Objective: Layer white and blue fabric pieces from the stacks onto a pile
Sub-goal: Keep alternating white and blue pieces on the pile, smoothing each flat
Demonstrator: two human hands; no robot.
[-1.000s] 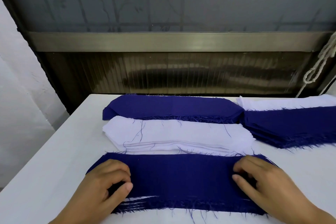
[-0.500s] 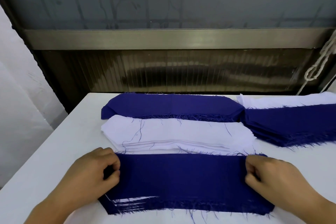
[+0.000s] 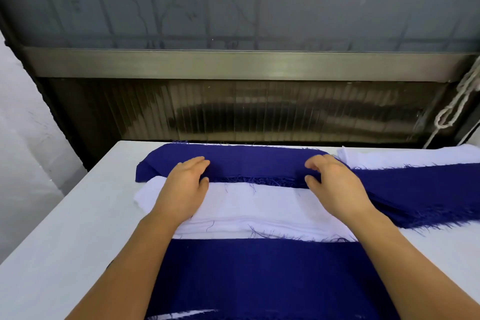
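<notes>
I'm at a sewing-workshop cutting station: a plain white worktop [image 3: 52, 241] carries stacks of frayed-edged cut pieces, blue fabric [image 3: 241, 161] and white fabric [image 3: 259, 205], under a grimy ribbed window panel [image 3: 259, 109] with a metal rail [image 3: 233, 65].

plain navy blue stack [image 3: 241, 161], plain white stack [image 3: 259, 205], pale grey table [image 3: 65, 241].

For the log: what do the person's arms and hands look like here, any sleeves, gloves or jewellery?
Both hands, left hand and right hand, are bare, with no gloves. Both forearms are bare as far as the frame's bottom edge, so no sleeve shows. No rings, watch or bracelets are visible on the fingers or wrists. Fingernails look short and unpainted.
</notes>
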